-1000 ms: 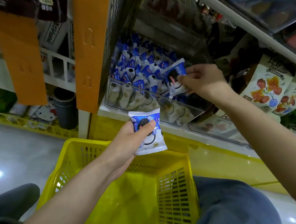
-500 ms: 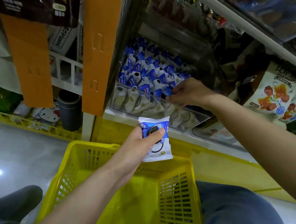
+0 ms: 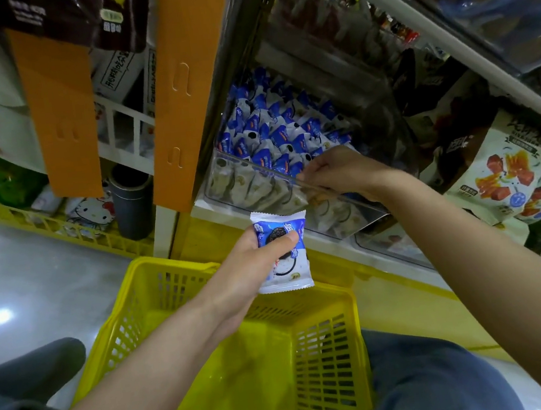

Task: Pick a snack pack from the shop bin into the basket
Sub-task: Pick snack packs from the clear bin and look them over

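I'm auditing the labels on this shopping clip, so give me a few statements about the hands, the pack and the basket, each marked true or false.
1. The left hand holds a blue and white pack. True.
2. That pack lies on the floor of the basket. False: it is held in the air above the basket's far rim.
3. The right hand is at the clear bin of packs, fingers curled down over its front wall. True.
4. The basket is red. False: it is yellow.
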Action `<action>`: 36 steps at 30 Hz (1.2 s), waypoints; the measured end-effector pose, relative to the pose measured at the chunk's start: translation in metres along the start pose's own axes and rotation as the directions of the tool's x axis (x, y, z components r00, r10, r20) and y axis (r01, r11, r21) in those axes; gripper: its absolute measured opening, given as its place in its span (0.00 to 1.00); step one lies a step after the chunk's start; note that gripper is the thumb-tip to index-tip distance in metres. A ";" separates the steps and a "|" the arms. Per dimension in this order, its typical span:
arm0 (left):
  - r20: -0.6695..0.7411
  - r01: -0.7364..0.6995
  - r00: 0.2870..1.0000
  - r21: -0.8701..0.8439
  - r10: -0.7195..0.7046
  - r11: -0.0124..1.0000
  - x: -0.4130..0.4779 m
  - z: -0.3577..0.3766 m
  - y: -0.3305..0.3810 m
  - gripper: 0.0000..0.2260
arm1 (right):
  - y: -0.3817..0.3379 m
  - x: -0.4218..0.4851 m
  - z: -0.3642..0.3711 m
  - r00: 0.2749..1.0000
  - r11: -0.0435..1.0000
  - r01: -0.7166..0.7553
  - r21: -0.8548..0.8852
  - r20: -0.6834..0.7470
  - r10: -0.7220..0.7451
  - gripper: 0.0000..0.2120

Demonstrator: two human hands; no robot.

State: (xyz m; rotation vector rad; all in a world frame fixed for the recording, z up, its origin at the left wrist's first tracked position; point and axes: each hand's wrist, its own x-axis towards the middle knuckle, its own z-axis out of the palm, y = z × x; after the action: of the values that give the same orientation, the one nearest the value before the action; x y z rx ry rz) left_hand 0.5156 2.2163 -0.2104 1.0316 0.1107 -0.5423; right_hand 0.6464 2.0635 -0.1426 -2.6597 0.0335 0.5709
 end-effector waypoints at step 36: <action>-0.146 -0.030 0.987 0.213 0.062 0.977 0.006 0.001 -0.019 0.11 | 0.034 -0.110 0.100 0.857 0.906 0.325 0.272 -0.490 -0.160 0.04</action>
State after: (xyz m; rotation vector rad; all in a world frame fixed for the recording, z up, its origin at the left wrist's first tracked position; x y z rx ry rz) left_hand 0.5120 2.2054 -0.2263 1.2791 0.1664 -0.4386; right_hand 0.5033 2.0662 -0.1955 -2.3366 -0.0657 -0.1503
